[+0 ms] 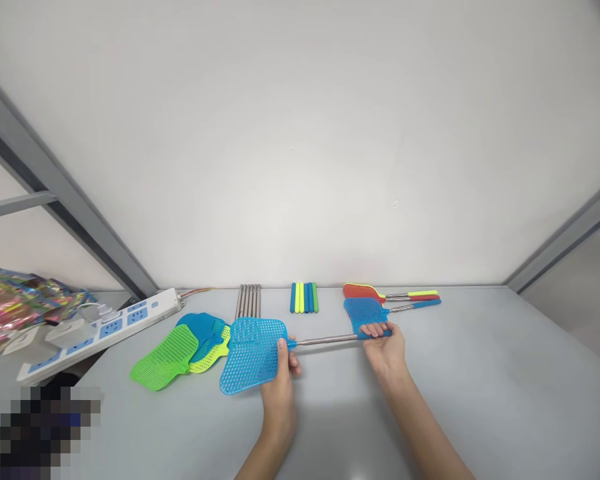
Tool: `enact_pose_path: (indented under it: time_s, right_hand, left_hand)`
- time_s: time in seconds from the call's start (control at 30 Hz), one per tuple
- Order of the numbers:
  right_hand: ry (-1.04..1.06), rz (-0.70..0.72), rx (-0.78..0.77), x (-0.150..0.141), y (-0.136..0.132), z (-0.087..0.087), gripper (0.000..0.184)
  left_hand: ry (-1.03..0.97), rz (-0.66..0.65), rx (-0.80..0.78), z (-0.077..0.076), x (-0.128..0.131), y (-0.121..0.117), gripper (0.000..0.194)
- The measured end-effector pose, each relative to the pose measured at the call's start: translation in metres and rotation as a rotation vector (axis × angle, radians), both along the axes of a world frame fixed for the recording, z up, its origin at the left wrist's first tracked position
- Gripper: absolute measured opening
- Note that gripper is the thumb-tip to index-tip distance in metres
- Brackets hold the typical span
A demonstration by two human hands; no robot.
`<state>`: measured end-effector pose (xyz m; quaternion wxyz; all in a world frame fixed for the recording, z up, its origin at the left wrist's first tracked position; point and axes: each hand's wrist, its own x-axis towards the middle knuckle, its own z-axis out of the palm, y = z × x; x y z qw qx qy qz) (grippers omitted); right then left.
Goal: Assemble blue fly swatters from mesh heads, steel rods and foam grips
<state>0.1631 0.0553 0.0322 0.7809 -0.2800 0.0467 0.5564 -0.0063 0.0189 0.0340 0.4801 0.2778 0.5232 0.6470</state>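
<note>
I hold a blue fly swatter [253, 352] level above the grey table [480, 400]. My left hand [283, 373] is closed on the neck where its blue mesh head meets the metal rod [327, 341]. My right hand [383, 347] is closed round the blue grip at the rod's other end. Loose mesh heads [180, 350], green, yellow and blue, lie just left of the held head.
At the back of the table lie several bare metal rods [249, 301], a row of coloured grips [304, 297] and assembled swatters [380, 300]. A white power strip [105, 327] and shiny coloured packets [15, 300] sit at the left.
</note>
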Motion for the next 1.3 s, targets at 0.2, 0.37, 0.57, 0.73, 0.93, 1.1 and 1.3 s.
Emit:
enact_pose_path:
  time_s: [0.2, 0.37, 0.57, 0.73, 0.93, 1.1, 1.3]
  right_hand:
    - [-0.044, 0.03, 0.042, -0.009, -0.015, -0.023, 0.028]
    - [-0.036, 0.095, 0.066, -0.013, -0.019, -0.032, 0.032]
    - [-0.001, 0.103, -0.01, -0.011, -0.021, -0.033, 0.03]
    - [-0.029, 0.079, -0.025, -0.009, -0.022, -0.031, 0.031]
    - [-0.065, -0.039, 0.033, -0.002, -0.027, -0.022, 0.035]
    - [-0.103, -0.091, 0.071, 0.0, -0.03, -0.019, 0.038]
    - [-0.127, -0.132, 0.088, -0.008, -0.034, -0.015, 0.037]
  left_hand:
    - [0.035, -0.06, 0.052, -0.008, -0.004, 0.008, 0.031]
    - [0.35, -0.113, 0.1, -0.009, -0.023, 0.018, 0.036]
    - [0.364, -0.176, 0.122, -0.012, -0.025, 0.017, 0.036]
    - [0.273, -0.181, 0.048, -0.006, -0.015, 0.013, 0.04]
    - [0.188, -0.433, -0.018, -0.01, -0.006, 0.016, 0.047]
    - [0.17, -0.501, -0.016, -0.011, -0.001, 0.012, 0.048]
    - [0.118, -0.589, -0.044, -0.015, 0.008, 0.002, 0.047]
